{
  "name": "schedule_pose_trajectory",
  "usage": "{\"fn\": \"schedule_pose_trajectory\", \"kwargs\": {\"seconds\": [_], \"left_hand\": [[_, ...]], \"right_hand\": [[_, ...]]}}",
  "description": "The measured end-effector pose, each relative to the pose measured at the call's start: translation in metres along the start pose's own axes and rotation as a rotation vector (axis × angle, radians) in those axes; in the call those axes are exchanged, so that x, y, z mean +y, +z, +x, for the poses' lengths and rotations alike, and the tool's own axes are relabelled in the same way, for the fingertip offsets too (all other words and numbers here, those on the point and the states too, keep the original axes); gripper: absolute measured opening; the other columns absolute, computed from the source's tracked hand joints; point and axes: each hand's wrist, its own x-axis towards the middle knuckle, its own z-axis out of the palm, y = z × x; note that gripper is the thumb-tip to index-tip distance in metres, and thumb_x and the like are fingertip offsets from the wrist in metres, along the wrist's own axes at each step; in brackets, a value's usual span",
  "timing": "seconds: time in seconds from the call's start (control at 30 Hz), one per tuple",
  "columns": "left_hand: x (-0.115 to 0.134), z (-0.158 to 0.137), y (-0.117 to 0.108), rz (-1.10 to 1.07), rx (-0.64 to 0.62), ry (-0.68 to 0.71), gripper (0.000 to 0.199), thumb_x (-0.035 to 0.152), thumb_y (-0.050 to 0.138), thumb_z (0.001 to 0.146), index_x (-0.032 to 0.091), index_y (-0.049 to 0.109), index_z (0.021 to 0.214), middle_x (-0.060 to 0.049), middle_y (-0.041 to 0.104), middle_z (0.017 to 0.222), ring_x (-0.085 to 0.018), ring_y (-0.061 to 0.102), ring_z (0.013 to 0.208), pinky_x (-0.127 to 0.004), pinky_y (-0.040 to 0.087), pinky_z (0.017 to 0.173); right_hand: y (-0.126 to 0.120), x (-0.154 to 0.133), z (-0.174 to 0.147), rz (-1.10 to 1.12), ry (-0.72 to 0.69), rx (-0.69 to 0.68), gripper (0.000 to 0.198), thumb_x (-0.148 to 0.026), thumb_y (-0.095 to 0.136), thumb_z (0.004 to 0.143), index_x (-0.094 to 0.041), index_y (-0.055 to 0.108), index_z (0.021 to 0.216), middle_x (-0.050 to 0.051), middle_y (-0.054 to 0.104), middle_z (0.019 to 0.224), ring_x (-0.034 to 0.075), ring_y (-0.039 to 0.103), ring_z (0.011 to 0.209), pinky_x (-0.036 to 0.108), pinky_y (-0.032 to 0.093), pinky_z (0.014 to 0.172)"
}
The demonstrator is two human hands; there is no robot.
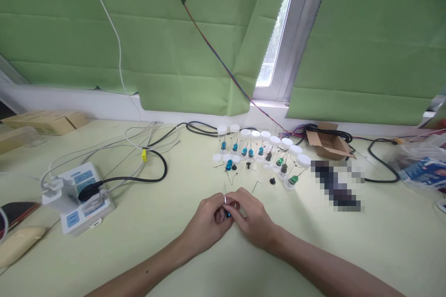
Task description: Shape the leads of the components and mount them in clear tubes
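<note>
My left hand point(209, 222) and my right hand point(256, 222) meet above the table, fingers closed together. My left fingers wrap a small blue-and-black part point(228, 215), mostly hidden. The right thumb and forefinger pinch a thin shiny metal rod point(225, 200) just above it. Beyond the hands lie loose pieces: a blue part point(229, 165), black knob-like parts point(272, 181), a bent hex key point(257, 186) and a thin bent wire point(234, 177). Behind them stands a row of clear tubes with white caps point(255, 144), holding blue, green or dark parts on metal stems.
At left sits a white power strip point(87, 199) with plugs and trailing cables point(153, 178). An open cardboard box point(327, 144) stands at the back right, beside a blurred dark object point(336, 185). A plastic bag point(421, 167) lies at the far right.
</note>
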Motion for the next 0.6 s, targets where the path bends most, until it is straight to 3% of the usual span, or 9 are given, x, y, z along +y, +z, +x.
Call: {"fn": "schedule_pose_trajectory", "kwargs": {"seconds": [0.6], "left_hand": [[-0.0021,-0.0002,0.0,-0.003,0.009,0.007,0.01,0.016,0.054,0.077,0.019,0.05,0.068,0.004,0.046,0.062,-0.011,0.039,0.056,-0.024,0.031,0.051]], "right_hand": [[0.0005,-0.0012,0.0014,-0.017,-0.026,0.013,0.017,-0.011,0.048,0.095,-0.021,0.06,0.103,0.005,0.063,0.083,0.019,0.058,0.077,0.031,0.051,0.069]]}}
